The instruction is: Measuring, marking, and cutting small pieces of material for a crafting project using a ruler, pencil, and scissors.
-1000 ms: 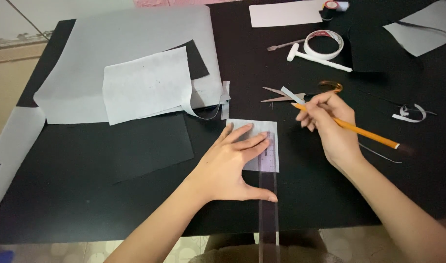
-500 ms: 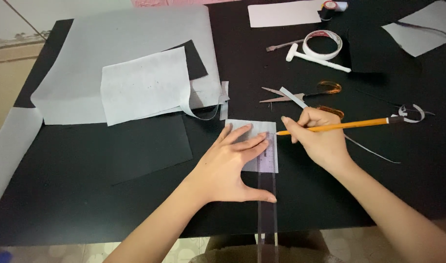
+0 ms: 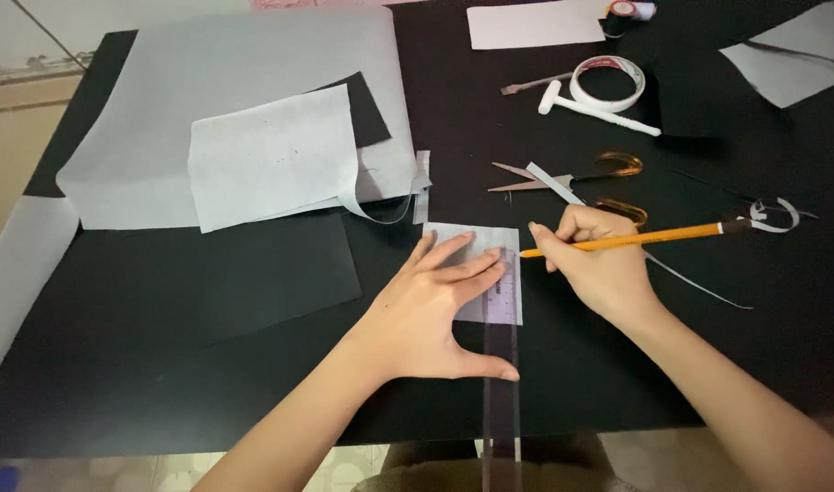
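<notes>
At far left of the black tabletop point(image 3: 207, 364), a pale sheet edge point(image 3: 16, 264) hangs toward the floor. Next comes a large grey sheet of paper point(image 3: 253, 82) spread flat, with a smaller white sheet point(image 3: 271, 155) lying on top of it and a black card rectangle point(image 3: 280, 273) just below. Near the middle, the left hand point(image 3: 435, 314) lies palm down with fingers spread wide, pressing on a small white paper piece point(image 3: 476, 239) and on a clear ruler point(image 3: 501, 364) that runs from that piece straight toward the near table edge; the thumb touches the ruler's side. Just right of the ruler, the right hand point(image 3: 599, 264) has its fingers pinched around an orange pencil point(image 3: 636, 240), held nearly level, its tip touching the ruler's edge at the small paper's right side. Behind this hand lie scissors point(image 3: 563, 182) with amber handles, blades open. Farther back are a roll of white tape point(image 3: 607, 84) and a white-handled tool point(image 3: 590, 107) touching it, and another white sheet point(image 3: 535, 23) at the far edge. At far right sits a grey paper scrap point(image 3: 791, 64), well apart from the hands
</notes>
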